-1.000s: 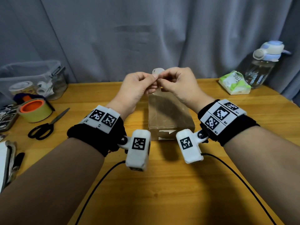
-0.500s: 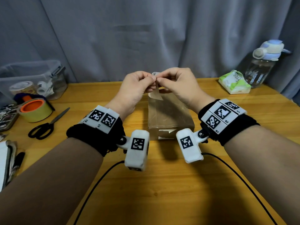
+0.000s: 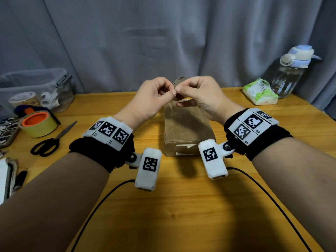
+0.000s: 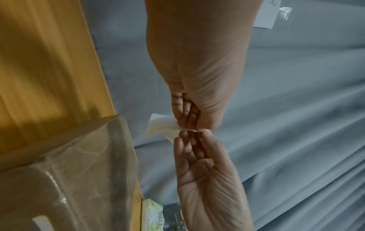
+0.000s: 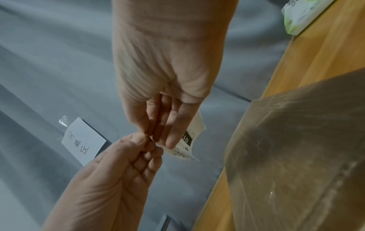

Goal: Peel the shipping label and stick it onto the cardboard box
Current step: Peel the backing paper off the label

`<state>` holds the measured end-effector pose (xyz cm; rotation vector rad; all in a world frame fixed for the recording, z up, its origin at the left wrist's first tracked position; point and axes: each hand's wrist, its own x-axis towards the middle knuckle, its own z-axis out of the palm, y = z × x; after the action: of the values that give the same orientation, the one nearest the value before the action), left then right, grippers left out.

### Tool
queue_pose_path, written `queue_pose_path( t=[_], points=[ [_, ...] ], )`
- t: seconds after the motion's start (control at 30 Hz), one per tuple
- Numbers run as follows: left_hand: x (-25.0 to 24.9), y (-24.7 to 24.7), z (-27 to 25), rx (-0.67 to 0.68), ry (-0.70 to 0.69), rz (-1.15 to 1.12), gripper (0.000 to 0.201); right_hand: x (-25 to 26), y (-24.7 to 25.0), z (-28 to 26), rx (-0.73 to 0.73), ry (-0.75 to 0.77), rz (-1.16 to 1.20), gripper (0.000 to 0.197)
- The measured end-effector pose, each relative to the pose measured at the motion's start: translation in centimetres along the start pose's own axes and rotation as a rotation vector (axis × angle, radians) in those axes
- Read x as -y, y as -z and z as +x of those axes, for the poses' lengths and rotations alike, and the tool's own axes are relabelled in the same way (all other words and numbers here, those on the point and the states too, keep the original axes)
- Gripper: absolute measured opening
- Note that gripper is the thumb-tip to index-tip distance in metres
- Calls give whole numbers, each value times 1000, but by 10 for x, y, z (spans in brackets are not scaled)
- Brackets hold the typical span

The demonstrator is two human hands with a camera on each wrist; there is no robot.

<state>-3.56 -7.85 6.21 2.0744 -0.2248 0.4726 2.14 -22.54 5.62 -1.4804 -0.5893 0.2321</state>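
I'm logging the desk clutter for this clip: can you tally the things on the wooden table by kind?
Brown cardboard box: 1
Yellow tape roll with orange core: 1
Black-handled scissors: 1
Clear plastic storage bin: 1
Green-and-white tissue pack: 1
Clear water bottle with blue-white lid: 1
Total: 6

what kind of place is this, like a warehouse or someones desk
Most likely a home or small-office packing desk, not a warehouse: a wooden table set against a grey curtain, holding one cardboard box, a tape roll, scissors and a water bottle.
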Motion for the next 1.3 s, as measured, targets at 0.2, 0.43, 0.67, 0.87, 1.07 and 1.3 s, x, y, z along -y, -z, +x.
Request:
queue_pose_path(
  t=[0.2, 0.43, 0.67, 0.87, 1.07, 1.3],
  points=[
    [5, 1, 3, 0, -94, 196, 2, -1, 1, 0, 41, -46, 50, 11],
    [4, 2, 2, 31, -89, 124, 1, -1, 2, 0, 38, -63, 103, 10],
    [5, 3, 0, 9, -14, -122, 4, -5, 2, -3, 44, -5, 125, 13],
    [6, 2, 1, 39, 12, -147, 5, -7, 2, -1, 28, 45, 81, 9],
    [4, 3, 2, 68, -4, -193, 12, -5, 2, -1, 44, 40, 161, 8],
    [4, 0, 2, 55, 13, -180, 5, -3, 1, -4, 15, 63, 86, 8]
  ],
)
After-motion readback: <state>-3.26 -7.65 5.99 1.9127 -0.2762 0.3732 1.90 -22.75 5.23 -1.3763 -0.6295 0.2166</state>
